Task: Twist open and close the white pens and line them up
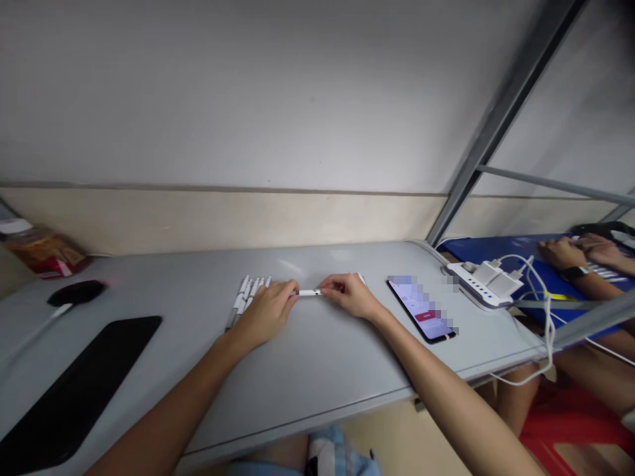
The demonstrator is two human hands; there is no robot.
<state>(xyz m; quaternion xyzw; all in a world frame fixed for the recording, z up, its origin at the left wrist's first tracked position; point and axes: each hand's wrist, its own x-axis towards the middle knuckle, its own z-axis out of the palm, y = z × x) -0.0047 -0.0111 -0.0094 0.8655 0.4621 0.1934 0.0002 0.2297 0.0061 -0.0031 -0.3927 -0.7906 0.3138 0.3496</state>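
Observation:
My left hand [266, 309] and my right hand [350, 295] pinch the two ends of a small white pen-like stick [309, 292], held level just above the grey table [307, 370]. Both hands have their fingers closed on it. Under and behind my left hand lies a row of several similar white sticks [248, 294] side by side. A bit of something white shows behind my right hand; I cannot make it out.
A phone [421, 309] with a lit screen lies right of my right hand. Further right sits a white power strip [483, 283] with chargers and cables. A black mouse pad [74, 390], a black mouse [75, 292] and a snack packet [47, 253] are at left. Another person's hands [583, 252] rest at the far right.

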